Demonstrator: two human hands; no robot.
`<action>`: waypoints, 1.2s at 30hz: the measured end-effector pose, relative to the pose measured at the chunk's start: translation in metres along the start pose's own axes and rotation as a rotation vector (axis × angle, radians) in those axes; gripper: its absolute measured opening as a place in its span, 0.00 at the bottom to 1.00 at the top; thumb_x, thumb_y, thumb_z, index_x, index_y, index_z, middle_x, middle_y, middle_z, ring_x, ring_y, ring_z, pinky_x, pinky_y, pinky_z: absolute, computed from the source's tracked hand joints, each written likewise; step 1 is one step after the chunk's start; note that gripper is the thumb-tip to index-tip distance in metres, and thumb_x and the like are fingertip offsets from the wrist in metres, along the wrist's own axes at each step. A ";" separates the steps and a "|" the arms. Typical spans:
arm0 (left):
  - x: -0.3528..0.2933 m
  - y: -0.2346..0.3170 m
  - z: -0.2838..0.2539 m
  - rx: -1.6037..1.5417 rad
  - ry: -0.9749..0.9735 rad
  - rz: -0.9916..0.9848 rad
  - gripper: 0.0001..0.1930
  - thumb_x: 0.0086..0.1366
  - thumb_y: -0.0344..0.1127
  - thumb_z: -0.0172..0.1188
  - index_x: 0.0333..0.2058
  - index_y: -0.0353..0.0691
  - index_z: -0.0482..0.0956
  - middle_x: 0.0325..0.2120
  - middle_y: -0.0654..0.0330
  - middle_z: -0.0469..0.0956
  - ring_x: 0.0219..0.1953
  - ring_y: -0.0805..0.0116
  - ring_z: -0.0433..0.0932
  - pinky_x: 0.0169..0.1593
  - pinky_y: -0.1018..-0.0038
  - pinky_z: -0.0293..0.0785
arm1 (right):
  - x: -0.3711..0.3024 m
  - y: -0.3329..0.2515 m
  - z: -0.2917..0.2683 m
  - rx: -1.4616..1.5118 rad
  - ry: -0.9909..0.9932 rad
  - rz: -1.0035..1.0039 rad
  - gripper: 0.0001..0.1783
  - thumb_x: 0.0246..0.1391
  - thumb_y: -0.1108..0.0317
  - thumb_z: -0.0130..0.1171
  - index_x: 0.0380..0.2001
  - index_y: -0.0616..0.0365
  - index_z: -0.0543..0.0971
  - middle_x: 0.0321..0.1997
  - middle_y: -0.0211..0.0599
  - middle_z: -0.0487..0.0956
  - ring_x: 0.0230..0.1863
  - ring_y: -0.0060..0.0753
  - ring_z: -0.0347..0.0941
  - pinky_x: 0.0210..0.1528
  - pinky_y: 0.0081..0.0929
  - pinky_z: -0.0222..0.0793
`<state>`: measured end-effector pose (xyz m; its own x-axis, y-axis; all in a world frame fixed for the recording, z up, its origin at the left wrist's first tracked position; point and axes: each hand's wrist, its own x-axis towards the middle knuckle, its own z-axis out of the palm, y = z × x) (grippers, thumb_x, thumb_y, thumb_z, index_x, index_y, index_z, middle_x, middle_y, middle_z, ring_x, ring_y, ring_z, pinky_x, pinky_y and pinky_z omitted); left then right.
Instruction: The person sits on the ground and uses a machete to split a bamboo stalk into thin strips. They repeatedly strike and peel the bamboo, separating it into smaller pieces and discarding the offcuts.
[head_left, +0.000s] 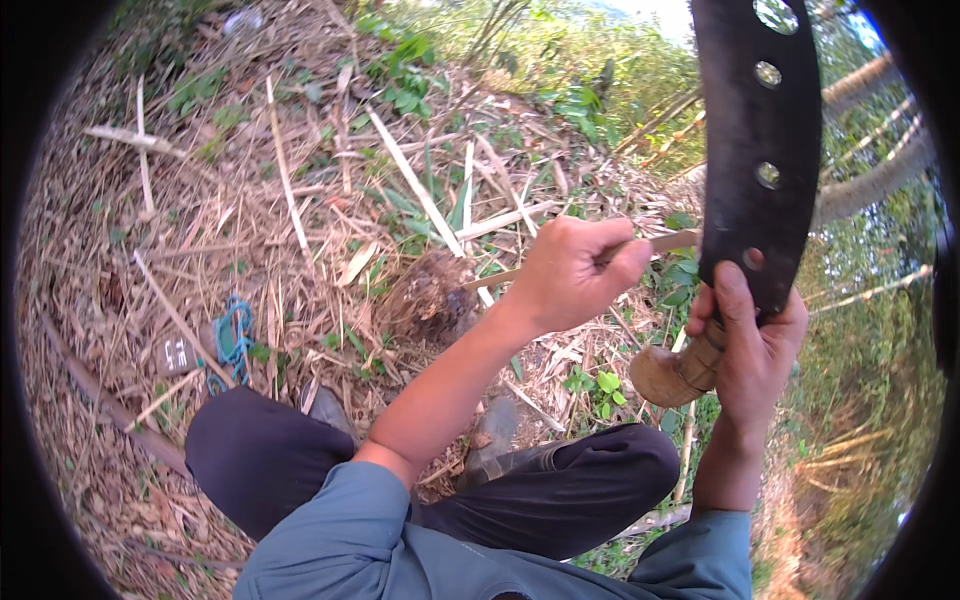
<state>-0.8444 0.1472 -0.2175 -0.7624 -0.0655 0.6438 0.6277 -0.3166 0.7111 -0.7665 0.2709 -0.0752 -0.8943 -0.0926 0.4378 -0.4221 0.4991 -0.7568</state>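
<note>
My left hand [580, 272] is closed in a fist round a thin, pale strip of wood or bamboo [676, 240]. One end of the strip reaches the edge of a machete's dark, broad blade [760, 130], which has several round holes along it. The strip's other end sticks out behind my fist, low over the litter. My right hand [752, 335] grips the machete at the top of its curved wooden handle [680, 372], thumb laid flat on the base of the blade. The blade points up and away from me. Whether it cuts into the strip, I cannot tell.
Dry leaves and split pale sticks [415, 180] litter the ground. A rough brown stump [432, 295] stands between my boots and the strip. Left of my knee lie a teal cord [232, 340] and a dark block [180, 356]. Branches [880, 185] rise at right behind the blade.
</note>
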 end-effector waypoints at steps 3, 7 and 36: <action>0.009 0.006 -0.002 -0.022 -0.067 0.017 0.18 0.73 0.46 0.55 0.31 0.35 0.77 0.20 0.67 0.72 0.24 0.80 0.68 0.27 0.75 0.65 | 0.008 -0.003 -0.004 -0.008 -0.062 0.009 0.09 0.65 0.70 0.62 0.43 0.65 0.79 0.24 0.30 0.78 0.24 0.18 0.75 0.27 0.17 0.69; 0.020 0.010 0.002 -0.175 -0.070 0.102 0.19 0.76 0.48 0.53 0.38 0.35 0.78 0.22 0.65 0.72 0.24 0.79 0.67 0.28 0.76 0.65 | 0.016 -0.004 -0.004 0.076 -0.112 0.042 0.11 0.65 0.69 0.62 0.44 0.67 0.79 0.27 0.32 0.81 0.27 0.18 0.78 0.29 0.17 0.73; 0.021 0.010 0.001 -0.176 -0.054 0.083 0.20 0.79 0.48 0.47 0.34 0.38 0.74 0.26 0.68 0.70 0.26 0.81 0.64 0.30 0.80 0.61 | 0.030 -0.009 0.004 -0.083 -0.110 -0.171 0.12 0.63 0.68 0.65 0.44 0.65 0.77 0.28 0.32 0.83 0.25 0.15 0.76 0.26 0.17 0.71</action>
<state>-0.8542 0.1436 -0.1961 -0.6967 -0.0492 0.7157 0.6473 -0.4733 0.5976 -0.7901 0.2598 -0.0572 -0.8235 -0.2732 0.4972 -0.5594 0.5366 -0.6317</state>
